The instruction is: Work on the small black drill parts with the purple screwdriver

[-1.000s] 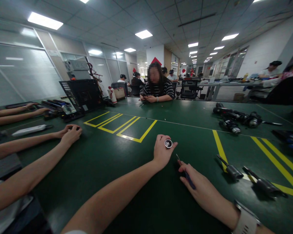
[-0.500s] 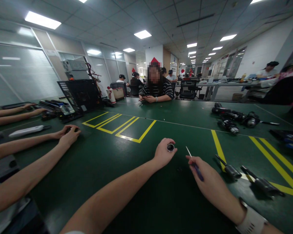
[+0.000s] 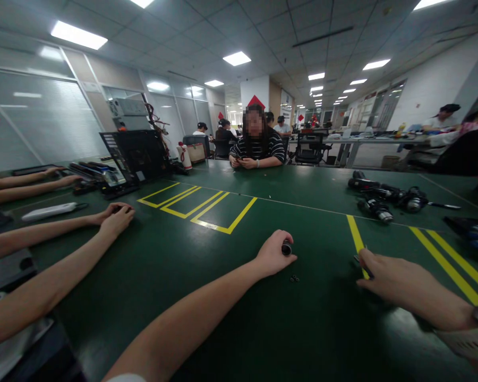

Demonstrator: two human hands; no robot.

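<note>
My left hand [image 3: 274,255] is closed round a short, dark cylindrical metal part [image 3: 287,247], its round open end facing me. Just below that hand, several tiny dark ring-like pieces [image 3: 295,278] lie on the green tabletop [image 3: 231,307]. Off to the right, my right hand [image 3: 398,278] is closed and low over the table by a yellow tape strip [image 3: 354,233]. A bit of a screwdriver's dark bluish handle [image 3: 368,274] shows under its fingers; most of the tool is hidden. The thin shaft of a metal part [image 3: 357,258] pokes out beside the fingertips.
Black power-tool pieces [image 3: 382,193] lie at the back right. Yellow tape outlines [image 3: 207,225] mark the left middle. A black computer case [image 3: 137,151] stands at the far left. Beside me are a co-worker's hands [image 3: 117,216]; a person in a striped top [image 3: 269,143] sits opposite.
My right hand has moved right with the screwdriver, away from my left hand and over the metal parts. My left hand has shifted slightly right, tilting the cylindrical part.
</note>
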